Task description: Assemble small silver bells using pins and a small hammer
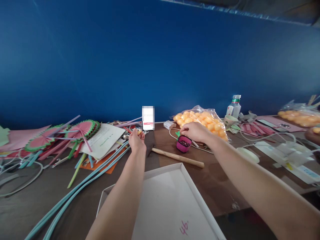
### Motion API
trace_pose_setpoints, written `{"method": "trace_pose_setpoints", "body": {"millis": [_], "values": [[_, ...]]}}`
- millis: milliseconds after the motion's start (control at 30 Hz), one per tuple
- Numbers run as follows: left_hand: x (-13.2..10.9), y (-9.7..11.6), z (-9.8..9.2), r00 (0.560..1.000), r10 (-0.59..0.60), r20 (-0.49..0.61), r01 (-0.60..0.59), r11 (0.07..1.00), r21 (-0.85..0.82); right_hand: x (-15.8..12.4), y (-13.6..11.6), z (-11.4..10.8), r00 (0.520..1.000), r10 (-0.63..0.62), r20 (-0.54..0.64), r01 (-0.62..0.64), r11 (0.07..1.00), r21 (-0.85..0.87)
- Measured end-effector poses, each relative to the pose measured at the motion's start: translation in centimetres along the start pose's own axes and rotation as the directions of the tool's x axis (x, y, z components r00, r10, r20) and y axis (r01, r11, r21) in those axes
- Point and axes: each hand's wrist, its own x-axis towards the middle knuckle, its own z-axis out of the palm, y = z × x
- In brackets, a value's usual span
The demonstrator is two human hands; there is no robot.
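Observation:
My left hand (137, 140) is raised over the back of the table, its fingertips pinched together. Something small and yellowish may be between them, too small to name. Just beyond it stands a phone (148, 117) with a lit screen. My right hand (196, 131) hangs over a small purple tub (183, 144) holding dark bits, its fingers bent down and together at the far rim. What they grip, if anything, is hidden. Below the tub lies a wooden-handled hammer (178, 157). A shallow white box (165, 200) marked "46." sits under my forearms.
Behind my right hand lies a clear bag of orange balls (202, 118); a bottle (234, 106) stands farther right. Folded paper fans (82, 131), papers (107, 140) and light-blue tubes (82, 186) crowd the left. White cables cross the right side. A blue wall (160, 66) closes the back.

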Motion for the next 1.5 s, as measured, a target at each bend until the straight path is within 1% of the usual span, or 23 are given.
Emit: {"method": "trace_pose_setpoints", "body": {"millis": [67, 167, 233, 300, 433, 600, 733, 1033, 1367, 1500], "values": [[-0.1, 0.0, 0.0, 1.000, -0.006, 0.000, 0.006, 1.000, 0.000, 0.7, 0.8, -0.4, 0.992, 0.013, 0.126, 0.002, 0.993, -0.114], [-0.2, 0.0, 0.0, 1.000, -0.015, 0.012, 0.016, 1.000, -0.001, 1.0, 0.6, 0.0, 0.960, 0.000, 0.280, 0.066, 0.972, -0.227], [-0.2, 0.0, 0.0, 1.000, -0.019, 0.014, 0.019, 1.000, -0.004, 1.0, 0.1, 0.5, 0.942, -0.020, 0.334, 0.118, 0.954, -0.275], [-0.3, 0.0, -0.1, 1.000, -0.019, 0.017, 0.020, 1.000, -0.001, 1.0, -0.5, 0.9, 0.934, -0.028, 0.355, 0.148, 0.937, -0.316], [-0.1, -0.1, -0.2, 1.000, -0.021, 0.015, 0.021, 1.000, 0.010, 1.2, -1.3, 1.6, 0.924, -0.004, 0.382, 0.160, 0.911, -0.379], [0.0, -0.2, -0.1, 0.999, -0.032, 0.025, 0.031, 0.999, 0.029, 1.4, -1.3, 2.2, 0.921, 0.004, 0.389, 0.158, 0.909, -0.386], [-0.1, -0.2, -0.1, 0.999, -0.036, 0.023, 0.035, 0.999, 0.022, 1.7, -0.9, 2.5, 0.922, 0.003, 0.388, 0.150, 0.919, -0.365], [-0.3, -0.2, -0.1, 0.999, -0.047, 0.017, 0.047, 0.999, 0.027, 2.3, 0.6, 3.3, 0.930, -0.044, 0.364, 0.167, 0.935, -0.314], [-0.3, -0.2, -0.1, 0.998, -0.056, 0.028, 0.056, 0.998, 0.014, 2.4, 0.6, 3.5, 0.922, -0.037, 0.385, 0.181, 0.921, -0.344], [0.0, -0.3, -0.2, 0.998, -0.061, 0.027, 0.061, 0.998, 0.019, 2.1, 0.6, 3.2, 0.921, -0.033, 0.387, 0.177, 0.923, -0.342]]}}
